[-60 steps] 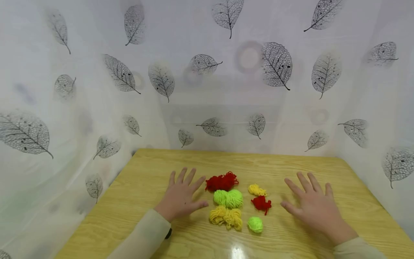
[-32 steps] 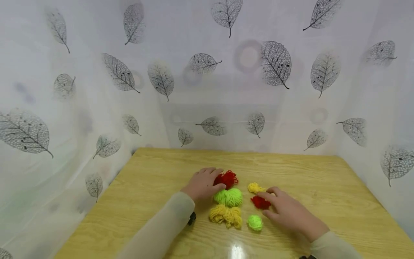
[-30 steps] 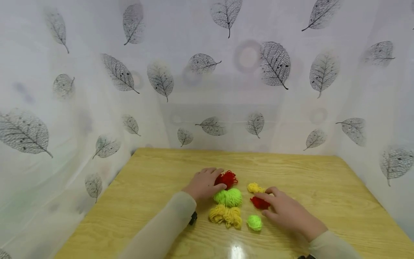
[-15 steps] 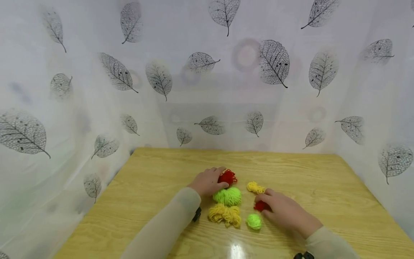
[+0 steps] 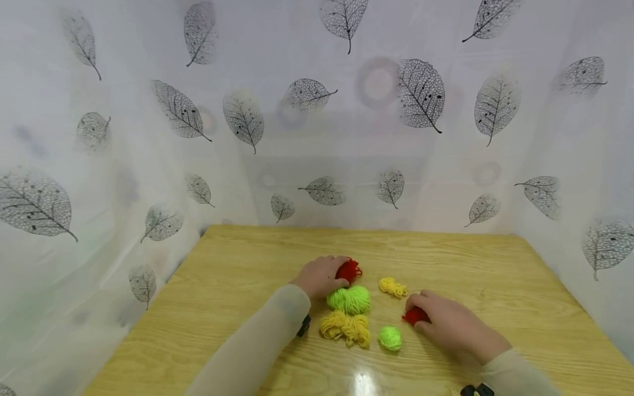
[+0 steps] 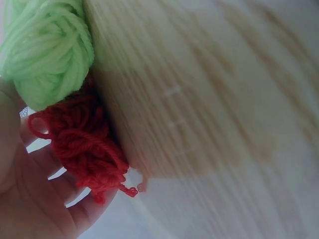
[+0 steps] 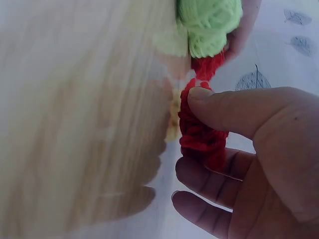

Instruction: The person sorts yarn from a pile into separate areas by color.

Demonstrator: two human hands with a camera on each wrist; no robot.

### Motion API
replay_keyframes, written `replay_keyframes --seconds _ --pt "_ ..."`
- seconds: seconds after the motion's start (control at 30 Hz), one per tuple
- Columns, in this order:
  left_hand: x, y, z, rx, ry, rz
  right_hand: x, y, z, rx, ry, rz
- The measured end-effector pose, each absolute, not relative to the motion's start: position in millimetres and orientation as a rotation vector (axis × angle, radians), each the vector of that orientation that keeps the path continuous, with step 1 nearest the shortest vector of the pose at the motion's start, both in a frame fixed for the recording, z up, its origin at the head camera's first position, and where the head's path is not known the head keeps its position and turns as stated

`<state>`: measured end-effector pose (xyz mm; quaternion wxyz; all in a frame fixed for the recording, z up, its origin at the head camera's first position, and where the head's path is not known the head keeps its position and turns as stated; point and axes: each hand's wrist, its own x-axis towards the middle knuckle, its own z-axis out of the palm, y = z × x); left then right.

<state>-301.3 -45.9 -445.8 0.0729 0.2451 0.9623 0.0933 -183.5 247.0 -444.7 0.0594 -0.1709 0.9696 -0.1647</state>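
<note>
I saw the small red yarn (image 5: 415, 316) near the green ball (image 5: 390, 338), pinched by the right hand (image 5: 448, 324); the left hand (image 5: 320, 276) curled its fingers round the large red yarn (image 5: 350, 270). The green bundle (image 5: 349, 300), yellow bundle (image 5: 345, 328) and yellow skein (image 5: 393, 287) were left ungripped.

The glossy wood-grained table (image 5: 267, 250) stretches out under my fingers, with a bright glare (image 5: 364, 383) well toward me from both hands. On it, just on my side of my left hand's (image 5: 319, 276) thumb, lies a large green skein (image 5: 349, 300), and nearer me a large yellow bundle (image 5: 345, 328). Just beyond my right hand's (image 5: 448, 324) fingertips, to their left, sits a small yellow bundle (image 5: 393, 287); a small green ball (image 5: 390, 338) rests left of that thumb, nearer me.
</note>
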Motion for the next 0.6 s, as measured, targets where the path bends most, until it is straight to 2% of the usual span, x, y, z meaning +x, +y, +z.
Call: replay_keyframes --seconds 0.6 --pt "-299.1 -43.2 -442.7 0.732 2.883 0.231 -184.1 370.7 -442.7 -0.279 3.091 -0.594"
